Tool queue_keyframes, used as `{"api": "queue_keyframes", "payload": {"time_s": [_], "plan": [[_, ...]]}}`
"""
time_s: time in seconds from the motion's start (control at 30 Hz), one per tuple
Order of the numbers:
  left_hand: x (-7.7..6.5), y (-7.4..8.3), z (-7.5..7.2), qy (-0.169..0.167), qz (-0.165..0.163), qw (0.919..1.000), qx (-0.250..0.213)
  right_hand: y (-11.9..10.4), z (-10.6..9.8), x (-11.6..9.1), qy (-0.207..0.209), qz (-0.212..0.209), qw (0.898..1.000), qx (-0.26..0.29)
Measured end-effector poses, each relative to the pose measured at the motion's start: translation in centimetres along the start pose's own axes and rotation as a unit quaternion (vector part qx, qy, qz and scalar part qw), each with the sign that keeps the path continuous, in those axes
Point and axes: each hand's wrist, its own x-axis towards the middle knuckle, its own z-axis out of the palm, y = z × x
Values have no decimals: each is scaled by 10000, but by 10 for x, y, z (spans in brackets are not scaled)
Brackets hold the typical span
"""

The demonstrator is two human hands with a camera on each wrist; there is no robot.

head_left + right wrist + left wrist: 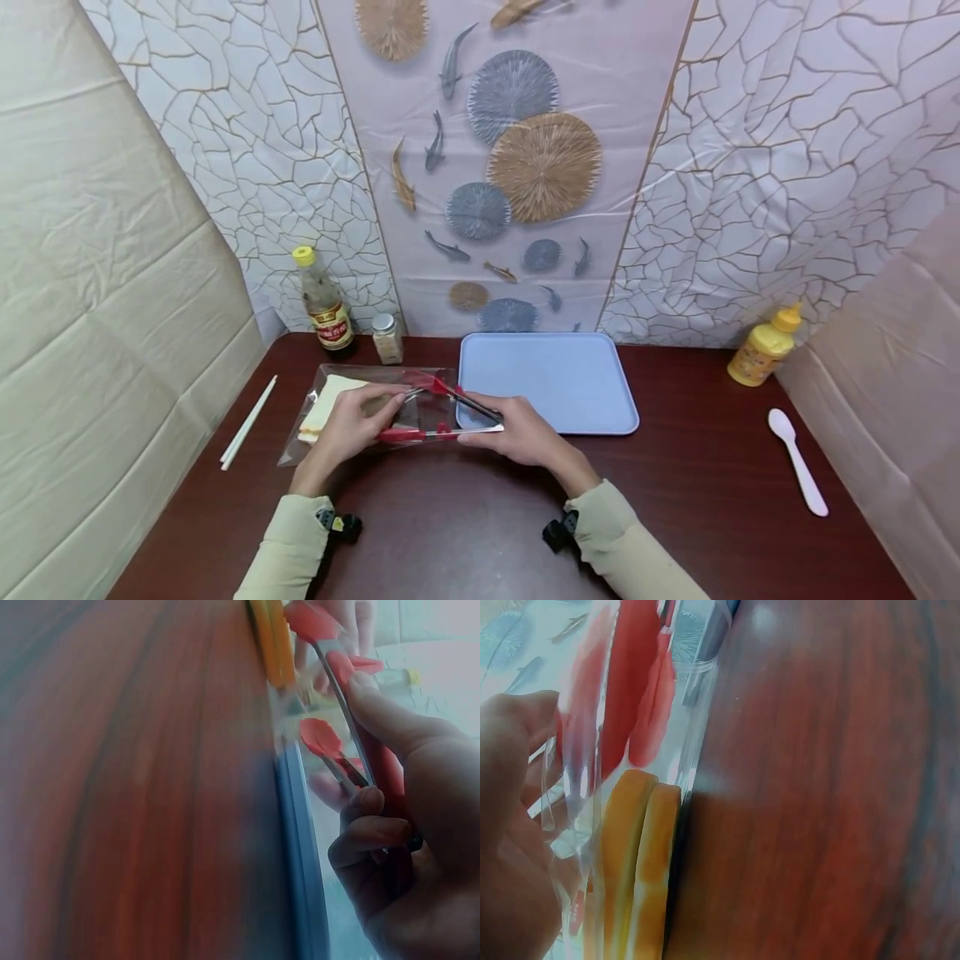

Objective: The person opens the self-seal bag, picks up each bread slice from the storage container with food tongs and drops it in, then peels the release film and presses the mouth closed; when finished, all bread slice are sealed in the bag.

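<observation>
My left hand (358,417) pinches the upper layer of a clear plastic bag (294,450) near its right end and lifts it. Inside the bag lies a stack of sliced bread (327,400), its crust edges (656,862) showing in the left wrist view. My right hand (517,429) grips a pair of red-tipped tongs (402,435) by the handles, thumb along one arm and fingers curled round the other. The tongs' arms are spread apart, and the red tips (641,690) are at the bag's mouth, just right of the bread.
A blue tray (547,375) stands right behind the right hand. White chopsticks (247,423) lie at the left. A sauce bottle (326,308) and a small shaker jar (387,339) stand at the back left. Far right are a yellow squeeze bottle (765,346) and a white spoon (798,462).
</observation>
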Motion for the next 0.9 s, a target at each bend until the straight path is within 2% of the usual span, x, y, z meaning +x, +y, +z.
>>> {"api": "queue_keyframes", "payload": {"time_s": [0.23, 0.4, 0.63, 0.9], "plan": [[-3, -4, 0, 15, -21, 10000, 7, 19, -31, -36, 210, 42, 9997, -149], [-4, -6, -1, -57, -20, 10000, 22, 39, -59, -69, 699, 206, 9966, -392], [-6, -10, 0, -79, -86, 9999, -8, 73, -104, -118, 1387, 958, 9822, -825], [-6, -15, 3, 270, -1, 9996, 35, 107, -156, -172, 1779, 1825, 9630, -873]]}}
